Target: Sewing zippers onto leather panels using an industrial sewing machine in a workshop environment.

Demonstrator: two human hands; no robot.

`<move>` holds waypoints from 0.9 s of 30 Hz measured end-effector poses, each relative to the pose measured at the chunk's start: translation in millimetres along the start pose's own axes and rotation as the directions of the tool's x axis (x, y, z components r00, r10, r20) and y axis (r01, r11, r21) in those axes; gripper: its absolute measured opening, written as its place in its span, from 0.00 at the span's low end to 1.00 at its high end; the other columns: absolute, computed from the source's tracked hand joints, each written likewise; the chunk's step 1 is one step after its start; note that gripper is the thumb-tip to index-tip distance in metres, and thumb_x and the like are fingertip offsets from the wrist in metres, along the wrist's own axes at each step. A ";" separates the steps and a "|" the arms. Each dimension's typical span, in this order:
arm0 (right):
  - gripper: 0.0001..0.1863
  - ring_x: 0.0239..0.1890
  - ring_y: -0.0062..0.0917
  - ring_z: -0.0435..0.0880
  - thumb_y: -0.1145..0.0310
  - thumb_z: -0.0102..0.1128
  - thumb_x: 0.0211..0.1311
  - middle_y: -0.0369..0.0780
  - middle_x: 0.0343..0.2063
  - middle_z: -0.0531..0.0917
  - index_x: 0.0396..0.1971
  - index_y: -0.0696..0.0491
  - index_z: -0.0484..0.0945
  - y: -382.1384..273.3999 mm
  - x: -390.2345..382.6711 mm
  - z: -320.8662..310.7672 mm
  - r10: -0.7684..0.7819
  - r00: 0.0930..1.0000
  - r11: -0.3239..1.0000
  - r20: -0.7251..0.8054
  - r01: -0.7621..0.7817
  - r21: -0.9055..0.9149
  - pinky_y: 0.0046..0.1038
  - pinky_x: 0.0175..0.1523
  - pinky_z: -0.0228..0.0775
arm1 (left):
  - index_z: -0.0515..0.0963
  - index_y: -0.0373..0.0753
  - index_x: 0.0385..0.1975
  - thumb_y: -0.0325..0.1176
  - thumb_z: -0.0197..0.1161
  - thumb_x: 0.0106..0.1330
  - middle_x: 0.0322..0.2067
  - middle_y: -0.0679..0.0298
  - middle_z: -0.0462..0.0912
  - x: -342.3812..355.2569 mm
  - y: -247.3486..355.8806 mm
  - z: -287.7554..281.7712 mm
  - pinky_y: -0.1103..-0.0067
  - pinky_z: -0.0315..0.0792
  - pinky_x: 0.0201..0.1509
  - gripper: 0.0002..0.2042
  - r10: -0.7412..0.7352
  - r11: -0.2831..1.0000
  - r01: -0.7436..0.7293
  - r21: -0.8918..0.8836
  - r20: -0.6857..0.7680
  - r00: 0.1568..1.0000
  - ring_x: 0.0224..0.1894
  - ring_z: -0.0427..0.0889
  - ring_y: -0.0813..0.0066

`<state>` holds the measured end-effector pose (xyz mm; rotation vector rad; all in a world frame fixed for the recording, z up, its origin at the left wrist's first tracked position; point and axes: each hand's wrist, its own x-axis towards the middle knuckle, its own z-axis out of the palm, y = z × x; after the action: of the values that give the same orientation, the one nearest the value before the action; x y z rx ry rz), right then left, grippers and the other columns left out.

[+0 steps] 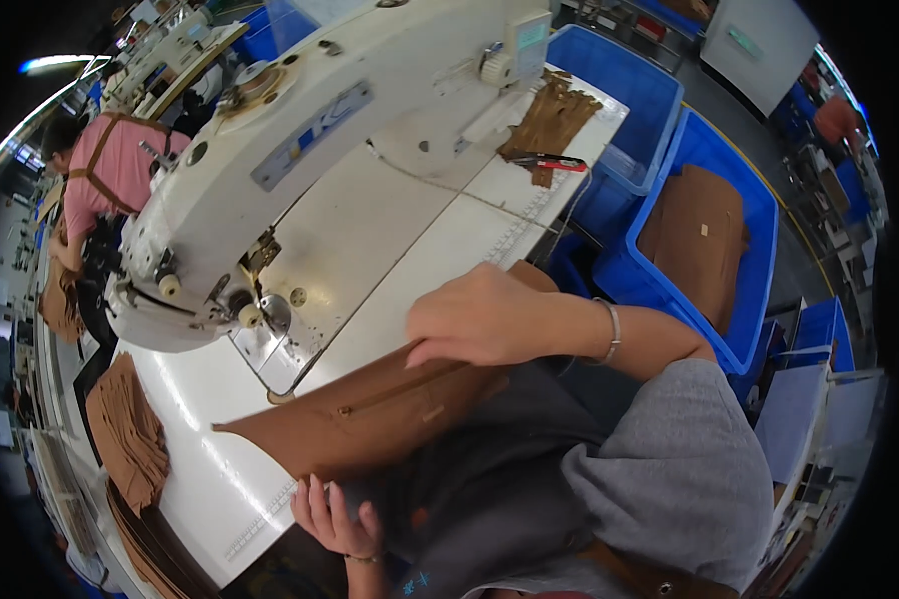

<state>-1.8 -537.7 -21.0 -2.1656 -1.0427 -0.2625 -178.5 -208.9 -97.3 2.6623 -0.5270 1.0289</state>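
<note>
A brown leather-like panel (390, 424) lies across the front edge of the white sewing table and hangs over my lap. A zipper with a small metal pull (345, 411) runs along it, and a pale tag sits near its lower edge. My right hand (479, 319) is closed at the panel's upper edge, fingers curled down beside the zipper; its fingertips are partly hidden. My left hand (338, 519) is at the panel's near left edge, with its fingers stretched and thumb apart. The sewing machine's needle area (265, 304) stands beyond the panel, apart from it.
Stacked brown pieces (130, 429) lie at the table's left. Brown strips (554, 115) and a red-and-black tool (549, 161) sit at the far right end. A blue bin (759, 270) to the right holds brown panels. A person in pink (115, 165) works at far left.
</note>
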 end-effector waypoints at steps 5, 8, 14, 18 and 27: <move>0.05 0.35 0.11 0.75 0.71 0.62 0.72 0.28 0.32 0.81 0.35 0.56 0.81 24.6 -140.7 -123.6 0.331 0.464 0.909 -0.821 -0.390 0.146 0.19 0.40 0.69 | 0.83 0.33 0.38 0.32 0.63 0.72 0.35 0.52 0.86 -11.3 21.1 -17.9 0.68 0.76 0.39 0.08 -0.093 0.875 0.230 -0.425 0.321 0.943 0.36 0.85 0.57; 0.09 0.31 0.07 0.72 0.66 0.58 0.77 0.28 0.30 0.80 0.35 0.53 0.81 49.1 -249.9 -188.2 0.316 0.093 0.882 -0.944 -0.396 0.257 0.17 0.37 0.67 | 0.86 0.34 0.30 0.28 0.71 0.65 0.24 0.57 0.85 -24.3 38.9 -19.1 0.77 0.76 0.31 0.05 -0.247 0.469 0.840 -0.273 0.872 0.422 0.23 0.84 0.68; 0.22 0.45 0.32 0.83 0.53 0.65 0.71 0.42 0.41 0.85 0.50 0.59 0.80 99.9 -430.1 -206.4 0.383 -0.187 0.151 -0.905 -0.953 0.261 0.33 0.52 0.74 | 0.85 0.40 0.43 0.29 0.63 0.67 0.34 0.57 0.88 -47.5 52.8 -11.5 0.71 0.81 0.36 0.08 0.062 0.901 0.353 -0.253 0.880 0.471 0.30 0.89 0.63; 0.34 0.64 0.49 0.76 0.51 0.68 0.66 0.54 0.59 0.79 0.64 0.58 0.72 113.8 -442.2 -168.0 0.451 -0.144 -0.101 -0.881 -0.989 0.110 0.45 0.65 0.70 | 0.85 0.40 0.43 0.29 0.63 0.67 0.34 0.57 0.88 -57.4 56.7 9.0 0.70 0.81 0.36 0.08 0.041 0.982 0.147 -0.120 0.890 0.455 0.30 0.89 0.62; 0.15 0.56 0.43 0.81 0.68 0.67 0.65 0.45 0.52 0.83 0.49 0.55 0.80 73.9 -309.5 -108.6 0.262 0.363 0.514 -0.894 -0.837 -0.189 0.40 0.61 0.73 | 0.85 0.40 0.43 0.30 0.62 0.67 0.35 0.56 0.88 -75.2 43.0 57.7 0.69 0.81 0.37 0.08 -0.063 0.996 -0.040 0.082 0.937 0.344 0.31 0.89 0.61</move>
<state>-136.5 -829.1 -120.7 -2.3860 0.5214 -1.2407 -213.4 -249.4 -186.6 3.0829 -0.6252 -0.7312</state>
